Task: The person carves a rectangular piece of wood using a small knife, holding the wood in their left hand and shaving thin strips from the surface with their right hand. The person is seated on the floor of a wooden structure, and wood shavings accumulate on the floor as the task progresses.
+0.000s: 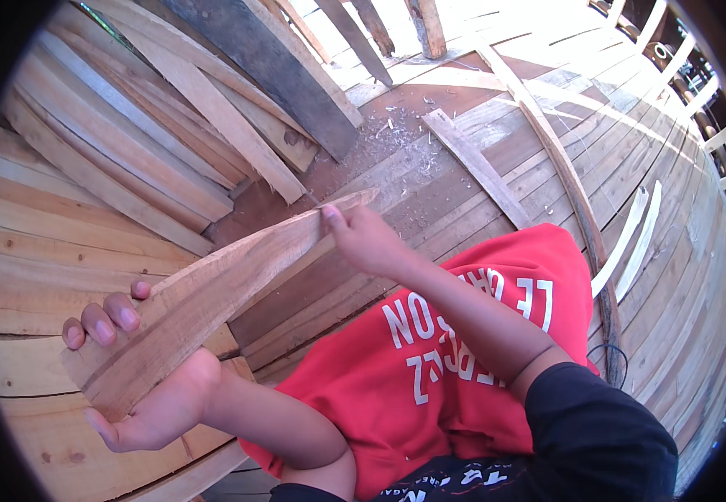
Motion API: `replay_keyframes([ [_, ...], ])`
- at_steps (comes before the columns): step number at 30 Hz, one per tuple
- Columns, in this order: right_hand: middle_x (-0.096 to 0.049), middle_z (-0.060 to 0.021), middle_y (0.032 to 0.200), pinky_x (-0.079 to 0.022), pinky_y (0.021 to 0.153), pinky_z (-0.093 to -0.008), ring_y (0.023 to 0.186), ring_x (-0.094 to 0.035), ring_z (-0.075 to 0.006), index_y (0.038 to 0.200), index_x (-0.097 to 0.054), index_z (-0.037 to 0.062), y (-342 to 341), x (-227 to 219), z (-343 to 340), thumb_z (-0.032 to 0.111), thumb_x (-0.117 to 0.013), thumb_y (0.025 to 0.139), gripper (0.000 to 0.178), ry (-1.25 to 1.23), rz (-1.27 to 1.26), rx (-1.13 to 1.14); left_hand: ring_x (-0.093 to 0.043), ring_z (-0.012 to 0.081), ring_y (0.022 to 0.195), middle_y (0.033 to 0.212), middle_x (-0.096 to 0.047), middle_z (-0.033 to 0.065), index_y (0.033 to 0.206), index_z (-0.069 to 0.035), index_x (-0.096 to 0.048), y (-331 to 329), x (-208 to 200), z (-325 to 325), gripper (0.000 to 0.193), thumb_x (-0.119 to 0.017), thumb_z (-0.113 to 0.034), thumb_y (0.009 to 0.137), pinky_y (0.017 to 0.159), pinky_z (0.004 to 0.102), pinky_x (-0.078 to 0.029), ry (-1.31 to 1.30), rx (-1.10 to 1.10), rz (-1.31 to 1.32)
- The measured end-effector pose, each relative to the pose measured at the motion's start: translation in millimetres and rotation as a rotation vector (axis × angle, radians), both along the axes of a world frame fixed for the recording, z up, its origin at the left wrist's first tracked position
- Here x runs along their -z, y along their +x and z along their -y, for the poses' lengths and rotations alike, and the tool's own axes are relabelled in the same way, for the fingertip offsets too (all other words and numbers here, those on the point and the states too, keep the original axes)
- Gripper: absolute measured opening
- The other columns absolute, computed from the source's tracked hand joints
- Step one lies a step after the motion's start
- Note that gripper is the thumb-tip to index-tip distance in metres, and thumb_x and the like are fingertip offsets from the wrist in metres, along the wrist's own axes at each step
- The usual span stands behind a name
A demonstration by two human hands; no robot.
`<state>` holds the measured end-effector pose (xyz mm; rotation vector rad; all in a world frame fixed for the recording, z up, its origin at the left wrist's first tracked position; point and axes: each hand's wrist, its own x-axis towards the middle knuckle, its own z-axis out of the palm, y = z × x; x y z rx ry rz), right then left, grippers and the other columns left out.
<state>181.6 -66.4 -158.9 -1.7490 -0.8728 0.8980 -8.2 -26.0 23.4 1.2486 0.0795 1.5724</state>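
I hold a long curved wooden piece (212,284), wide at its near end and tapering to a thin tip at the far end. My left hand (141,393) grips the wide near end from below, fingers curled over its left edge. My right hand (363,238) pinches the piece near its thin far tip. The piece stretches diagonally from lower left to upper middle, above my lap in red shorts (455,351).
Stacked pale planks (129,134) lie at the upper left, with a dark board (271,67) across them. A curved plank floor (547,167) with wood shavings (396,125) spreads ahead. Two white strips (639,234) lie to the right, and wooden posts (426,25) stand at the top.
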Motion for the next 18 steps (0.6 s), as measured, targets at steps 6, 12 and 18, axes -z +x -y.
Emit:
replay_keyframes([
  [6, -0.063, -0.028, 0.069, -0.05, 0.074, -0.0509, 0.074, -0.065, -0.0437, 0.079, -0.063, -0.0071, 24.7, 37.3, -2.4, 0.045, -0.036, 0.101, 0.063, -0.158, -0.084, 0.051, -0.05, 0.0245, 0.083, 0.089, -0.049, 0.0075, 0.107, -0.008, -0.044, 8.3, -2.5, -0.9, 0.052, -0.045, -0.051, 0.076, 0.087, 0.0469, -0.037, -0.065, -0.12, 0.015],
  [12, -0.043, -0.0159, 0.049, -0.041, 0.055, -0.0471, 0.047, -0.048, -0.0327, 0.061, -0.044, -0.0026, -10.9, -1.6, 2.3, 0.043, -0.04, 0.101, 0.061, 0.175, 0.016, -0.042, -0.05, 0.0247, 0.084, 0.089, -0.049, 0.0081, 0.107, -0.008, -0.044, -0.4, 0.3, -4.0, 0.051, -0.043, -0.049, 0.077, 0.087, 0.0471, -0.038, -0.045, -0.078, 0.012],
  [18, -0.059, -0.0239, 0.064, -0.046, 0.061, -0.0526, 0.065, -0.059, -0.0454, 0.064, -0.059, -0.0005, -18.3, 0.9, 5.4, 0.041, -0.045, 0.097, 0.055, 0.253, 0.227, -0.039, -0.05, 0.0248, 0.084, 0.089, -0.05, 0.0078, 0.106, -0.008, -0.045, 0.0, -1.4, -4.5, 0.051, -0.043, -0.05, 0.078, 0.086, 0.0458, -0.039, -0.069, -0.137, 0.007],
])
